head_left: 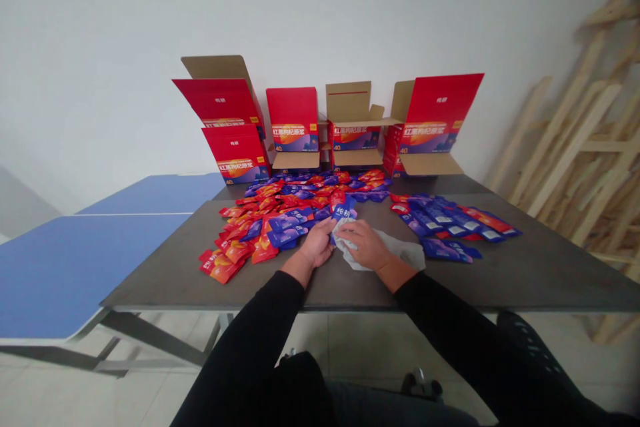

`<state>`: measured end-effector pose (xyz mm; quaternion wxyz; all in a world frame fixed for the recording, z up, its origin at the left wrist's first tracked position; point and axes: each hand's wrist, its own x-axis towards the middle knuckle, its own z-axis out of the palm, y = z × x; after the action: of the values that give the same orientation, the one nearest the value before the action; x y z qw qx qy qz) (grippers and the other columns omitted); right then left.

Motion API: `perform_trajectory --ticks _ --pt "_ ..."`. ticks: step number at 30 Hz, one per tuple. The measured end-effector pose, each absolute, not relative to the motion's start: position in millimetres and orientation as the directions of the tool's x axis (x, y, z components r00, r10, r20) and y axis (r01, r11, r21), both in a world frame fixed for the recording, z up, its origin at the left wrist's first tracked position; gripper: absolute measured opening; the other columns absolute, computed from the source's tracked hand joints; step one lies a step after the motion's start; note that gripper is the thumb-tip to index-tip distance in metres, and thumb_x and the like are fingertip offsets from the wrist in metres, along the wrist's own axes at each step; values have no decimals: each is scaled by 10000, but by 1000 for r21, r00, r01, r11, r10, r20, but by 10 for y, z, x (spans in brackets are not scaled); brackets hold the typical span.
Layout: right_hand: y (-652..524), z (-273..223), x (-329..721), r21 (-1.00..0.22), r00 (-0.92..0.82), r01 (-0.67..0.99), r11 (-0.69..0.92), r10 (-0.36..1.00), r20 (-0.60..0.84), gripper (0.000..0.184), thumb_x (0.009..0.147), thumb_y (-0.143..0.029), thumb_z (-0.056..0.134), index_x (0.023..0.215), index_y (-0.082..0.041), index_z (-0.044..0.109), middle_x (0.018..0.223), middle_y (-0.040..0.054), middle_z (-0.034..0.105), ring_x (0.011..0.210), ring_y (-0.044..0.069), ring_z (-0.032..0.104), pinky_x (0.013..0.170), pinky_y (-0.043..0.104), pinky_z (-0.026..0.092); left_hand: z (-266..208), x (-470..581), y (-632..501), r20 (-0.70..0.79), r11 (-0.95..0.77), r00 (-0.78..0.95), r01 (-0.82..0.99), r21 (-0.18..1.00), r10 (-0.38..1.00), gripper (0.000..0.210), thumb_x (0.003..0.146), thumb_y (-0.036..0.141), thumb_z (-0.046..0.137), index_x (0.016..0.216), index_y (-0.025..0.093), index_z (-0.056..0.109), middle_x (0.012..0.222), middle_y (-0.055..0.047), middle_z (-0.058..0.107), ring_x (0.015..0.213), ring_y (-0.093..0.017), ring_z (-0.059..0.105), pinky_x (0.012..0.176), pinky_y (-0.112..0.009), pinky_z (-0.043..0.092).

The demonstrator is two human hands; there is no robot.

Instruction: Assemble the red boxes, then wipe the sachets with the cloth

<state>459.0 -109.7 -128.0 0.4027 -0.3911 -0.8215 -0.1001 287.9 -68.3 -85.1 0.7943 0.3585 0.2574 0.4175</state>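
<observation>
My left hand is closed on the edge of a blue pouch with white lettering, held upright over the table's front part. A white cloth is in my right hand, its fingers bent and pressing it against the lower part of the pouch. The cloth's loose end trails to the right on the table. Left of my hands spreads a heap of red and blue pouches. To the right lies a flatter group of mostly blue pouches.
Along the wall stand several red printed cartons, among them a left carton, a middle carton and a right carton, some with open flaps. A blue table adjoins the dark table at left. Wooden frames lean at right.
</observation>
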Motion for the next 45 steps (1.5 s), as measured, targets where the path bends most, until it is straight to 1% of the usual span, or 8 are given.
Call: perform_trajectory --ticks 9,17,21,27,32,36,40,45 --pt "-1016 -1344 4723 -285 -92 800 529 576 812 327 965 -169 592 1222 -239 781 1206 114 723 1111 281 636 1039 513 531 -870 2838 -693 -194 439 560 -344 830 806 51 931 148 711 979 133 715 787 -53 717 625 -151 683 635 -274 611" --pt "-929 -1320 4853 -547 346 784 293 525 777 262 996 -286 581 1167 -220 769 1119 136 682 1094 309 643 1041 557 548 -897 2825 -656 -226 479 568 -346 807 791 245 948 187 703 1192 172 679 1049 -124 779 822 -253 794 713 -393 662" --pt "-1041 -1233 4744 -438 144 777 452 550 823 298 998 -309 589 1228 -261 773 1166 125 680 1128 320 648 1058 573 554 -838 2832 -651 -182 486 575 -436 757 798 342 1010 263 646 1352 255 648 1065 -79 791 852 -222 788 827 -408 650" --pt "-1189 -1158 4547 -215 -249 680 701 496 832 335 994 -225 616 1295 -262 759 1210 105 719 1118 285 669 1015 505 589 -763 2846 -635 -216 598 666 -420 683 714 606 1084 597 416 1192 103 749 974 -175 787 981 -316 770 886 -446 621" --pt "-1202 -1149 4493 -117 -492 605 787 486 722 375 971 -178 605 1308 -249 752 1285 112 729 1184 266 660 1072 487 554 -768 2847 -659 -267 657 711 -349 668 650 663 1026 713 476 1143 127 762 905 -148 763 901 -310 773 839 -422 619" --pt "-1189 -1174 4486 -126 -449 663 738 527 721 387 950 -160 602 1295 -239 758 1275 115 731 1173 277 658 1092 516 534 -797 2869 -702 -229 629 731 -334 702 643 587 1016 676 559 1098 133 767 903 -139 771 914 -301 771 856 -409 608" --pt "-1155 -1203 4511 -195 -251 710 677 502 828 362 985 -171 576 1298 -224 751 1236 117 724 1118 283 655 1002 496 578 -828 2913 -755 -188 583 724 -343 737 664 528 1029 645 581 1111 156 763 945 -115 791 973 -271 769 896 -363 587" --pt "-1101 -1224 4567 -348 -12 739 576 529 849 330 1009 -261 586 1291 -284 756 1202 116 703 1121 304 656 1009 539 591 -902 2944 -775 -134 502 719 -326 801 682 461 984 597 705 1118 160 757 935 -76 786 806 -190 739 700 -265 546"
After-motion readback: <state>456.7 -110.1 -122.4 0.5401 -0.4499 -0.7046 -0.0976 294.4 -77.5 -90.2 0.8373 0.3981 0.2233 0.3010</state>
